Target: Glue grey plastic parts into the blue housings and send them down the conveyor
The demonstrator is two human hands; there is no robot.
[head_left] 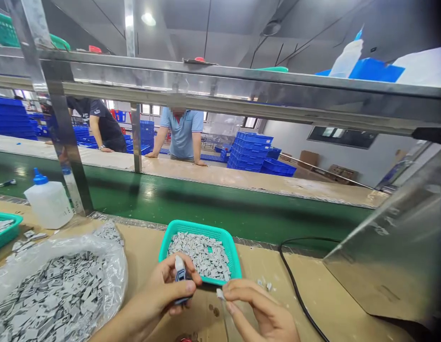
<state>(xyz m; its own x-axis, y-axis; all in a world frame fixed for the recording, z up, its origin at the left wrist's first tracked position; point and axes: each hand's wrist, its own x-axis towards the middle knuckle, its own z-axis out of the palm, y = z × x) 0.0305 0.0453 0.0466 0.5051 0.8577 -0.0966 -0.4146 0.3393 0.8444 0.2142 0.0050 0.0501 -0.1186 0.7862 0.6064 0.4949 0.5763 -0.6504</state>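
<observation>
My left hand (170,283) is closed around a small dark blue-grey plastic piece (181,274) with a whitish tip pointing up; its exact kind is unclear. Between the thumb and fingers of my right hand (258,308) is a small light-grey plastic part (220,294). Just beyond both hands stands a green plastic basket (235,256) holding many similar grey parts (202,251). To the left, a clear plastic bag (117,266) lies open, full of darker-looking grey parts (60,294).
A white bottle with a blue cap (49,204) stands at the left. Along the back runs a green conveyor belt (192,202). A black cable (295,285) curves over the table beside a metal panel (395,256) on the right. Two people (181,133) lean on the far bench.
</observation>
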